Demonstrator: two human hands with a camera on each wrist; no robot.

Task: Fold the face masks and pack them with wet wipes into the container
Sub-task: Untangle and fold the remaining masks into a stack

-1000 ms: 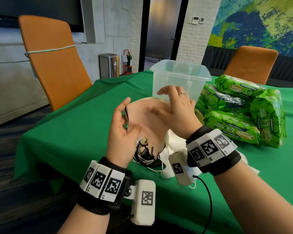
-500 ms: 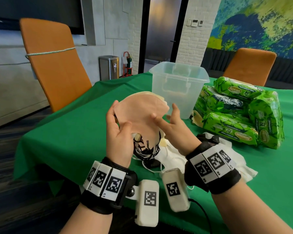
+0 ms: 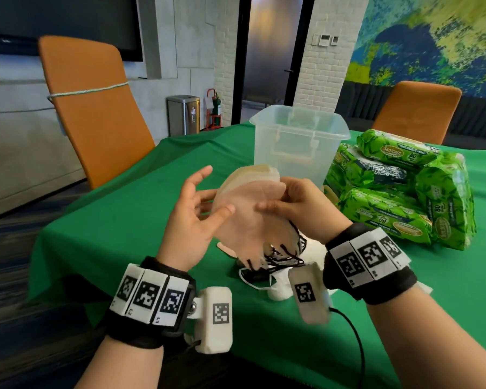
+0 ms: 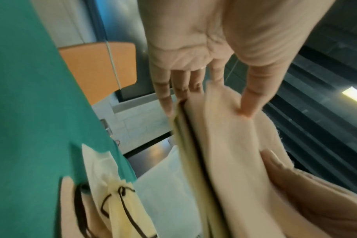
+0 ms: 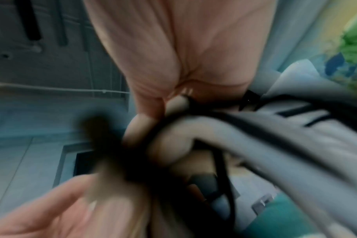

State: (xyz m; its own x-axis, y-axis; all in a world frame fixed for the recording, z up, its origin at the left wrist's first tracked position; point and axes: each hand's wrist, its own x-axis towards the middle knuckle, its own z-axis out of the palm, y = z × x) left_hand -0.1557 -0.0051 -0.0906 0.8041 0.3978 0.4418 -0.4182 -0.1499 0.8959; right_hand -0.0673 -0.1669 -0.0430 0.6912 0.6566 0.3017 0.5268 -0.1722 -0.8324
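A stack of beige face masks [image 3: 247,209] is held upright above the green table, black ear loops dangling below it. My left hand [image 3: 216,197] holds the stack's left side, thumb on the front and fingers behind, index finger stretched up free. In the left wrist view the thumb presses the masks [image 4: 234,153] against the fingers. My right hand [image 3: 281,197] grips the stack's upper right edge, thumb across the front. The clear plastic container [image 3: 298,141] stands open behind the hands. Green wet wipe packs [image 3: 399,192] are piled to its right. The right wrist view is blurred.
More masks with black loops [image 3: 278,256] and white ones [image 3: 281,293] lie on the green tablecloth [image 3: 124,220] under my hands. An orange chair [image 3: 96,108] stands at the table's left, another [image 3: 415,110] behind the wipes. The table's near edge runs just below my wrists.
My right hand has moved up from the stack's lower side to grip its upper right edge. My left hand's fingers have spread, and the stack has shifted slightly right.
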